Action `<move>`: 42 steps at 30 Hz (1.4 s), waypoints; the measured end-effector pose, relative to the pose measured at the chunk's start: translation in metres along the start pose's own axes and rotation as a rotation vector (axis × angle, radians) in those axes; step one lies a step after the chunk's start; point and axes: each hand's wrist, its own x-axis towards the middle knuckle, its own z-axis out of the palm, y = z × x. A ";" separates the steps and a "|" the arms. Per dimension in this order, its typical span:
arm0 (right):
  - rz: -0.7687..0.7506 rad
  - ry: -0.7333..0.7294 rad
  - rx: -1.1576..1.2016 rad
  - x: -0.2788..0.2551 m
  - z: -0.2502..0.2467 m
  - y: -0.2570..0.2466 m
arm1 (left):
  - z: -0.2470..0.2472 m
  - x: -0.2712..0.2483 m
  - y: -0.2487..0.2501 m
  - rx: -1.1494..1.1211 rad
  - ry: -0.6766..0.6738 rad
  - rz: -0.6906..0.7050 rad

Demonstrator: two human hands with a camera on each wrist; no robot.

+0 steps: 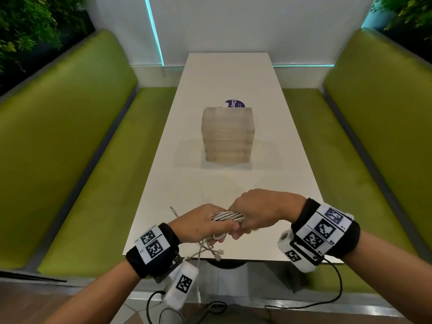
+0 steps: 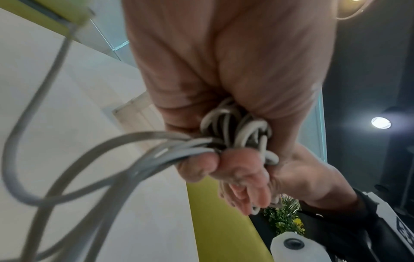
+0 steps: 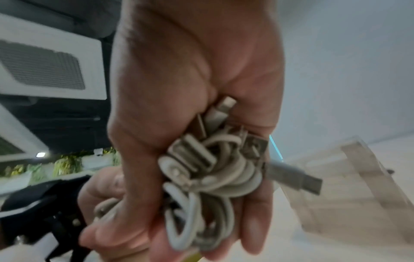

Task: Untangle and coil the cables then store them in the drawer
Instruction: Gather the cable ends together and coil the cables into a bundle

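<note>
A bundle of white cables (image 1: 228, 216) is gripped between both hands above the near end of the white table (image 1: 233, 183). My left hand (image 1: 205, 224) curls round one end of the bundle (image 2: 235, 131), and loose strands (image 1: 208, 250) with small plugs hang below it over the table edge. My right hand (image 1: 257, 211) grips the other end (image 3: 208, 177), where looped cable and several plugs bunch in the palm; a USB plug (image 3: 298, 177) sticks out. A translucent drawer unit (image 1: 227, 134) stands mid-table beyond the hands, its drawers pushed in.
A purple round sticker (image 1: 236, 104) lies on the table behind the drawer unit. Green benches (image 1: 81, 171) flank the table on both sides. A white wall closes the far end. Black wrist-camera leads (image 1: 336, 288) dangle below my arms.
</note>
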 end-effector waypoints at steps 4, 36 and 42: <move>0.005 -0.005 0.090 0.000 0.001 0.001 | -0.003 0.001 0.000 0.041 -0.004 0.035; 0.008 0.618 0.860 -0.007 0.000 0.002 | -0.011 0.017 -0.004 -0.315 0.764 0.263; 0.066 0.692 0.758 0.014 0.016 -0.010 | -0.006 0.025 0.004 -0.589 0.792 0.251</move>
